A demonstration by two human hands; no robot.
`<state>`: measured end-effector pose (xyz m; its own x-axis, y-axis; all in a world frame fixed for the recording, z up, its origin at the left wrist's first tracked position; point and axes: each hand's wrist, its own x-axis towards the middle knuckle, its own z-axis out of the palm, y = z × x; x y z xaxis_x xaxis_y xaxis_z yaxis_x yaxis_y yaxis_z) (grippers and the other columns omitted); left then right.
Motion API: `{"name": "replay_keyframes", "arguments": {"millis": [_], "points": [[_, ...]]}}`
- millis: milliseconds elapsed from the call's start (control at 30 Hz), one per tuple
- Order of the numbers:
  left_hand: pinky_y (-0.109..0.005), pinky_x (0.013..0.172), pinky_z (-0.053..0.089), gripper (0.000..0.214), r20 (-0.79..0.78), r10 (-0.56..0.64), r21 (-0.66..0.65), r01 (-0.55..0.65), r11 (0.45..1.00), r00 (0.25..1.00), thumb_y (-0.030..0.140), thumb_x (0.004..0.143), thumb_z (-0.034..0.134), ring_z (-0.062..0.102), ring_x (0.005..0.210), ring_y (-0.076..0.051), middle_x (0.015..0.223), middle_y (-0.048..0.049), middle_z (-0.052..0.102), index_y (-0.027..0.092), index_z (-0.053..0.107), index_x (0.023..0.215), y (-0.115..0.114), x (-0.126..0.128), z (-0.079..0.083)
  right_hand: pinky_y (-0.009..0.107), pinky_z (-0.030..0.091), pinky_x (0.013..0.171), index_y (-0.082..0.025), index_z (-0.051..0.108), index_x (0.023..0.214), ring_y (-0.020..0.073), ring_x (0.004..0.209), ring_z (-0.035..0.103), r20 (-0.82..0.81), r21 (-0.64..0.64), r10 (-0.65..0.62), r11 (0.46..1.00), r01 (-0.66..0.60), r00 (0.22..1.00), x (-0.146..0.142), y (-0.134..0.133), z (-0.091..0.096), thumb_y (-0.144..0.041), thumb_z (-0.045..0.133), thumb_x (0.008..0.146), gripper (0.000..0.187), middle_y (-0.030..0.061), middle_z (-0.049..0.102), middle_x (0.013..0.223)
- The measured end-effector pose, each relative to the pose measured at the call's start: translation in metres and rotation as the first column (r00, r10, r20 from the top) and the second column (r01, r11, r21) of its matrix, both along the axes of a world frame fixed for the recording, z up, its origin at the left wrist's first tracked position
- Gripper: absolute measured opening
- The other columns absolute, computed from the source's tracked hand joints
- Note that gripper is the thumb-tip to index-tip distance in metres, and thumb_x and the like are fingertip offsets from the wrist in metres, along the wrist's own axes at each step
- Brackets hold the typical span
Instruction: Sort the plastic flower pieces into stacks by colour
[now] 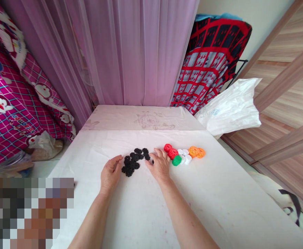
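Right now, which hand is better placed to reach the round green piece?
Probably the right hand, close beside the round green piece; the left hand is farther away, beyond the black notched discs.

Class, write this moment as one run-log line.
left hand: beside black discs | right hand: between them and red discs | farther right: green disc, white discs, orange discs

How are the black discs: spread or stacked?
Spread, partly overlapping: the black discs form a loose cluster on the white surface between the left hand and right hand.

Notched black discs in an overlapping, uneven cluster on the white table.
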<state>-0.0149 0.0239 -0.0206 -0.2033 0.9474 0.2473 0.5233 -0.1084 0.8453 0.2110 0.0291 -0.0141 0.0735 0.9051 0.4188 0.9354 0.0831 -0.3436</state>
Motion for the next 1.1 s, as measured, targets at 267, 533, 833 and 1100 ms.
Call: {"name": "replay_keyframes", "arguments": {"millis": [267, 533, 833, 1100], "points": [[-0.04, 0.098, 0.051, 0.034, -0.005, 0.005, 0.012, -0.005, 1.0, 1.0, 0.04, 0.086, 0.049, 0.067, 0.104, -0.022, 0.111, -0.0053, 0.075, 0.025, 0.073, 0.103, -0.001, 0.001, 0.002, 0.045, 0.036, 0.099, -0.023, 0.071, 0.087, 0.0302, 0.122, 0.05, -0.045, 0.153, 0.052, 0.987, -0.044, 0.998, 0.0, 0.002, -0.006, -0.028, 0.074, 0.077, 0.012, 0.0074, 0.068, 0.122], [-0.039, 0.097, 0.051, 0.034, -0.009, 0.007, 0.007, -0.007, 1.0, 1.0, 0.042, 0.086, 0.049, 0.068, 0.105, -0.022, 0.111, -0.0049, 0.074, 0.026, 0.073, 0.103, -0.001, 0.0, 0.001, 0.033, 0.049, 0.081, -0.02, 0.067, 0.09, 0.0201, 0.085, 0.061, -0.278, 0.295, 0.058, 0.955, 0.028, 0.959, 0.019, -0.016, -0.016, -0.035, 0.059, 0.087, 0.017, 0.0065, 0.069, 0.091], [-0.039, 0.096, 0.052, 0.036, -0.015, 0.007, 0.0, -0.007, 1.0, 1.0, 0.044, 0.086, 0.049, 0.068, 0.103, -0.022, 0.11, -0.0055, 0.075, 0.025, 0.074, 0.103, -0.002, 0.0, 0.003, 0.031, 0.048, 0.075, -0.02, 0.069, 0.085, 0.0191, 0.077, 0.059, -0.235, 0.185, -0.007, 0.981, 0.052, 0.972, 0.028, -0.018, -0.019, -0.033, 0.059, 0.085, 0.017, 0.0063, 0.068, 0.087], [-0.039, 0.097, 0.051, 0.035, -0.018, 0.006, -0.009, -0.006, 1.0, 1.0, 0.044, 0.087, 0.049, 0.067, 0.104, -0.023, 0.11, -0.0052, 0.075, 0.025, 0.074, 0.104, -0.003, 0.0, 0.004, 0.032, 0.047, 0.084, -0.02, 0.069, 0.087, 0.0215, 0.088, 0.062, -0.144, 0.177, -0.004, 0.984, 0.029, 0.99, 0.026, -0.02, -0.015, -0.027, 0.063, 0.082, 0.01, 0.0062, 0.069, 0.09]]}}
